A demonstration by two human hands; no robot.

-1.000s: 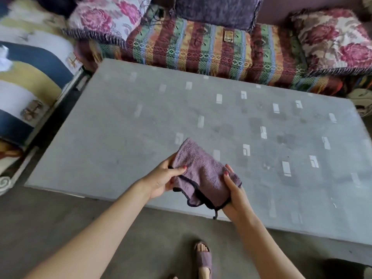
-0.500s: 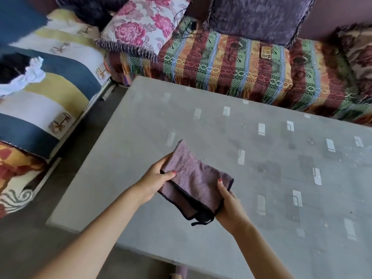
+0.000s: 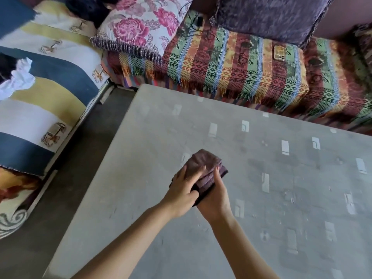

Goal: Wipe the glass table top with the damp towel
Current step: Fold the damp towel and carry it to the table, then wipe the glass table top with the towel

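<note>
A purple towel, folded into a thick pad with a dark edge, is held over the dusty grey glass table top. My left hand lies across the towel's near left side with fingers spread over it. Against the towel's right side, my right hand presses with its thumb up along the fold. Both hands grip the towel together above the table's left half. I cannot tell whether the towel touches the glass.
A sofa with a striped woven cover runs along the table's far edge, with a floral cushion, a purple cushion and a phone on it. A blue, yellow and white mattress lies left. A floor strip separates them.
The towel was open and held up by its corners between my hands. Now it is folded smaller and my hands have closed together on it, farther in over the table.
</note>
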